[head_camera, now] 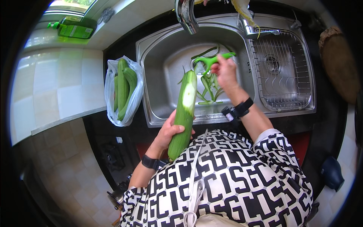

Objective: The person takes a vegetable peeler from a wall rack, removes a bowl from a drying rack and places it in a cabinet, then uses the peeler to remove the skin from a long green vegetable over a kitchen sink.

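Note:
My left hand (168, 132) grips the lower half of a large green gourd (183, 122), which slants up from my apron to the sink's near edge. A pale peeled patch shows on its upper part. Just beyond the gourd's upper end, my right hand (226, 72) holds a green peeler (211, 61) over the sink basin; the peeler is slightly blurred. Green peel strips (208, 88) lie on the floor of the steel sink (158, 71), some around the drain. A white plastic bag (137, 96) with several green gourds (122, 85) stands left of the sink.
A chrome faucet (188, 20) reaches over the basin. A wire rack (279, 85) sits in the smaller right basin, with a second tap (252, 29) behind it. A green soap bottle (76, 28) is at the upper left, a wooden board (339, 65) at the far right.

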Tool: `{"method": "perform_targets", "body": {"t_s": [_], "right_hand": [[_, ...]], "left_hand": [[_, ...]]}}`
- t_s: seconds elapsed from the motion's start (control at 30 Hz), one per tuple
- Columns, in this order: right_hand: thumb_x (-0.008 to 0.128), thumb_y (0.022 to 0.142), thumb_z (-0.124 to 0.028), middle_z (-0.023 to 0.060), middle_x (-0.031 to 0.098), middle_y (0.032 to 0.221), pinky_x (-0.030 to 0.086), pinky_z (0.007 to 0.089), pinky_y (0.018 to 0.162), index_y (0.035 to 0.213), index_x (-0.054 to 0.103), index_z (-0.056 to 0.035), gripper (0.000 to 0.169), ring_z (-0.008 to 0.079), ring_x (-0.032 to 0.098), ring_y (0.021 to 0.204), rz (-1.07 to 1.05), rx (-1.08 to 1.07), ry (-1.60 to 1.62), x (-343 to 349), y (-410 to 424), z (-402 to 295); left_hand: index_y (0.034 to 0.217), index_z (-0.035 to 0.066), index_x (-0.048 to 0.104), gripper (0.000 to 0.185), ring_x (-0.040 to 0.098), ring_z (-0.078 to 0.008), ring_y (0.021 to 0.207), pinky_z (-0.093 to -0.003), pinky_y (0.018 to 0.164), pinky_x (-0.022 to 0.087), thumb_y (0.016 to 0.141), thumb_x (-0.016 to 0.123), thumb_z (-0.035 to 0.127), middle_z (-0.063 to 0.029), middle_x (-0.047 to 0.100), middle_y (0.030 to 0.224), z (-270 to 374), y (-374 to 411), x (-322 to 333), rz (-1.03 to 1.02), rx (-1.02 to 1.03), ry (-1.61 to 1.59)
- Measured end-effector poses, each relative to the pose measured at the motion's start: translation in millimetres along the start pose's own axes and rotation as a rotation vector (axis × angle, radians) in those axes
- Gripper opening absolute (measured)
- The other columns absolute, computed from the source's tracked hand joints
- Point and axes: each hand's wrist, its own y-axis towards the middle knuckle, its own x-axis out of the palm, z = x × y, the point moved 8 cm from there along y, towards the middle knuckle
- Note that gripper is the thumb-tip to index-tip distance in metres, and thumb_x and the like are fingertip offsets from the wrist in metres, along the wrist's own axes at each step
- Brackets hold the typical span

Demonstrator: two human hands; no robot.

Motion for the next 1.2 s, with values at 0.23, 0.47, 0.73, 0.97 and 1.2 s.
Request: {"method": "perform_targets", "body": {"t_s": [0.23,0.47,0.73,0.97,1.2], "right_hand": [[0.057,0.092,-0.018,0.0062,0.060,0.069,0.048,0.0258,0.042,0.093,0.050,-0.0031,0.016,0.0118,0.059,0.050,-0.433,0.262,-0.059,45.7,-40.3,-2.3],[0.058,0.092,-0.017,0.0070,0.061,0.073,0.048,0.0247,0.042,0.093,0.050,-0.0026,0.016,0.0113,0.058,0.049,-0.409,0.229,-0.133,40.1,-28.8,7.3],[0.057,0.093,-0.016,0.0048,0.059,0.073,0.046,0.0229,0.040,0.095,0.050,-0.0042,0.014,0.0100,0.055,0.046,-0.571,0.393,-0.126,52.6,-57.3,5.5],[0.058,0.091,-0.016,0.0065,0.060,0.071,0.047,0.0251,0.041,0.091,0.051,-0.0031,0.015,0.0110,0.058,0.049,-0.246,0.087,-0.056,13.0,-2.1,-14.9],[0.060,0.091,-0.018,0.0057,0.061,0.072,0.047,0.0249,0.041,0.094,0.051,-0.0035,0.017,0.0110,0.059,0.050,-0.552,0.358,-0.117,59.5,-60.3,7.7]], "left_hand": [[0.140,0.005,0.029,0.079,0.063,-0.0251,0.085,-0.0375,0.073,0.056,0.073,0.067,0.023,-0.0180,0.051,0.121,-7.4,-0.6,-5.8,0.027,-0.040,-0.054],[0.139,0.005,0.030,0.079,0.063,-0.0250,0.085,-0.0375,0.073,0.056,0.072,0.068,0.023,-0.0179,0.051,0.121,-7.2,-2.1,-1.6,-0.003,-0.059,-0.045],[0.145,0.008,0.024,0.081,0.062,-0.0240,0.087,-0.0353,0.075,0.056,0.075,0.064,0.018,-0.0144,0.051,0.120,-5.9,2.4,-5.6,-0.030,-0.035,-0.062],[0.141,0.006,0.028,0.080,0.063,-0.0253,0.085,-0.0375,0.073,0.056,0.073,0.067,0.021,-0.0181,0.051,0.121,-11.2,-2.8,-6.3,-0.023,-0.053,-0.057],[0.142,0.006,0.028,0.081,0.063,-0.0237,0.084,-0.0357,0.073,0.056,0.073,0.068,0.021,-0.0156,0.052,0.120,-9.7,4.6,-7.7,-0.001,-0.060,0.010]]}}
